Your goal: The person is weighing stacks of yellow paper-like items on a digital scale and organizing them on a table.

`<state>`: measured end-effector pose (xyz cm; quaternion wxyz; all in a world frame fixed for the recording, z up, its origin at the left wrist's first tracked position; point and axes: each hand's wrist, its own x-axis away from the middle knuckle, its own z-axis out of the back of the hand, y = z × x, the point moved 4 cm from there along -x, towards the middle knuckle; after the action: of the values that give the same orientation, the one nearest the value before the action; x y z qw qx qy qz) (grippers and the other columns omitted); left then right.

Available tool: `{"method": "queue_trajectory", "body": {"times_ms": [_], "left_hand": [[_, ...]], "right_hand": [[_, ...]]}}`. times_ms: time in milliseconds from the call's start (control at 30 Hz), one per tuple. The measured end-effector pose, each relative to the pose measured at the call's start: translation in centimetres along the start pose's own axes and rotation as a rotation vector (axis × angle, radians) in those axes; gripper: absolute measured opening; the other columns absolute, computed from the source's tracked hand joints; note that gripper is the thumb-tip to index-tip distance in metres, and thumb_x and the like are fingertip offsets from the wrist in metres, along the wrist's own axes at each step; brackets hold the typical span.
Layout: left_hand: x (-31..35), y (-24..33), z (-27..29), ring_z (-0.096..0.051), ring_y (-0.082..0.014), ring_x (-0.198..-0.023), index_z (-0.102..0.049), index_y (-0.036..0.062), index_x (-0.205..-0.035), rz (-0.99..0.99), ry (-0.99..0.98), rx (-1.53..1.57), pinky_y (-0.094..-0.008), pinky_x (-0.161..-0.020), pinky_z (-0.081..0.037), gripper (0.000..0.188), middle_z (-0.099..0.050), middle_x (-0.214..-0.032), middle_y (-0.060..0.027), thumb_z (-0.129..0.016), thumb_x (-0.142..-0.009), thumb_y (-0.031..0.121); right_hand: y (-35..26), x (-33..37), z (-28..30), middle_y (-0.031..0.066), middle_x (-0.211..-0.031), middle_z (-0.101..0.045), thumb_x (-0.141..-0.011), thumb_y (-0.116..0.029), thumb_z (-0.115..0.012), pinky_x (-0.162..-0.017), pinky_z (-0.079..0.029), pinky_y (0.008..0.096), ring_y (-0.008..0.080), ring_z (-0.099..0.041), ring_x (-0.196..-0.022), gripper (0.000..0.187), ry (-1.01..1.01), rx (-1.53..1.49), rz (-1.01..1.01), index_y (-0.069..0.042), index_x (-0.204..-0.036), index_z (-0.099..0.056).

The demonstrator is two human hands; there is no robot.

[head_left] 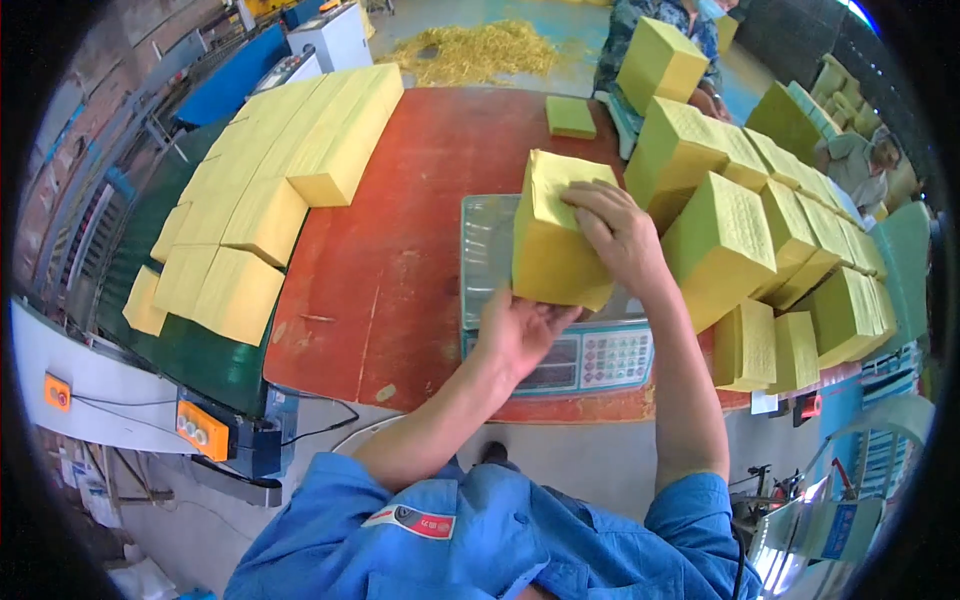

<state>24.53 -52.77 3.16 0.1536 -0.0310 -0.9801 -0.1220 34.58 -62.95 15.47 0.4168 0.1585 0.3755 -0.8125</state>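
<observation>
A thick block of stacked yellow paper (pixel 565 262) is between my two hands, over the pan (pixel 485 235) of a digital scale with a keypad (pixel 615 357). My left hand (pixel 522 335) cups its near lower edge, the fingers partly hidden beneath it. From the right, my right hand (pixel 615 225) grips the top, fingers bent over the upper face and thumb against it. Whether the block's underside touches the pan cannot be made out. A thin yellow paper stack (pixel 571 117) lies beyond the scale on the red tabletop (pixel 400 270).
Rows of yellow paper blocks (pixel 270 150) stand at left on a green conveyor belt (pixel 225 350), beside an orange button box (pixel 202 432). More blocks (pixel 720 240) crowd the table's right side. A masked person (pixel 655 15) is across the table; another person (pixel 860 165) is farther right.
</observation>
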Motion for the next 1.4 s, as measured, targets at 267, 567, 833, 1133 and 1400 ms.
{"method": "queue_trajectory", "body": {"times_ms": [267, 567, 833, 1133, 1400], "left_hand": [[9.1, 11.6, 4.5, -0.055, -0.0334, -0.121, -0.047, -0.0039, -0.133, 0.191, -0.125, -0.391, -0.0452, -0.105, -0.043, 0.049, -0.056, -0.131, -0.0224, -0.035, -0.104, 0.033], [3.9, 39.1, 4.1, -0.061, -0.0238, -0.111, -0.060, -0.0017, -0.121, -0.664, 0.202, -1.691, -0.0379, -0.096, -0.049, 0.040, -0.064, -0.120, -0.0155, -0.051, -0.100, 0.031], [-8.6, 47.5, 5.5, -0.034, -0.0332, -0.138, -0.050, -0.0062, -0.131, -0.690, 0.672, -2.651, -0.0505, -0.115, -0.020, 0.071, -0.050, -0.137, -0.0217, -0.056, -0.090, 0.052], [-8.5, 47.2, 6.9, -0.050, -0.0350, -0.116, -0.058, -0.0053, -0.115, -0.779, 0.530, -2.665, -0.0486, -0.104, -0.034, 0.072, -0.060, -0.118, -0.0214, -0.066, -0.076, 0.055], [-3.6, 37.6, 6.1, -0.036, -0.0376, -0.136, -0.046, -0.0067, -0.131, -0.615, -0.120, -2.619, -0.0551, -0.110, -0.030, 0.089, -0.041, -0.142, -0.0242, -0.075, -0.067, 0.049]], "right_hand": [[-6.3, 2.5, -0.2, 0.0160, -0.123, -0.061, -0.081, -0.006, -0.060, -0.108, -0.033, 0.0506, 0.0384, -0.050, -0.125, 0.030, -0.105, 0.511, -0.064, -0.004, -0.111, -0.066], [-16.8, -14.3, -19.8, 0.0185, -0.121, -0.062, -0.080, -0.009, -0.064, -0.100, -0.043, 0.0463, 0.0371, -0.055, -0.119, 0.036, -0.136, 0.006, 0.236, -0.003, -0.115, -0.062], [-7.0, -30.0, -42.3, 0.0159, -0.133, -0.055, -0.088, -0.020, -0.058, -0.104, -0.040, 0.0459, 0.0322, -0.049, -0.127, 0.046, -0.184, 0.081, 0.078, -0.005, -0.131, -0.051], [-5.2, -32.8, -47.1, 0.0076, -0.129, -0.059, -0.086, -0.023, -0.053, -0.097, -0.043, 0.0440, 0.0286, -0.054, -0.119, 0.044, -0.410, 0.349, 0.142, -0.021, -0.130, -0.057], [-2.2, -24.4, -36.4, 0.0102, -0.100, -0.071, -0.079, -0.027, -0.059, -0.076, -0.056, 0.0443, 0.0285, -0.069, -0.093, 0.026, -0.909, 0.685, 0.107, -0.017, -0.098, -0.073]]}}
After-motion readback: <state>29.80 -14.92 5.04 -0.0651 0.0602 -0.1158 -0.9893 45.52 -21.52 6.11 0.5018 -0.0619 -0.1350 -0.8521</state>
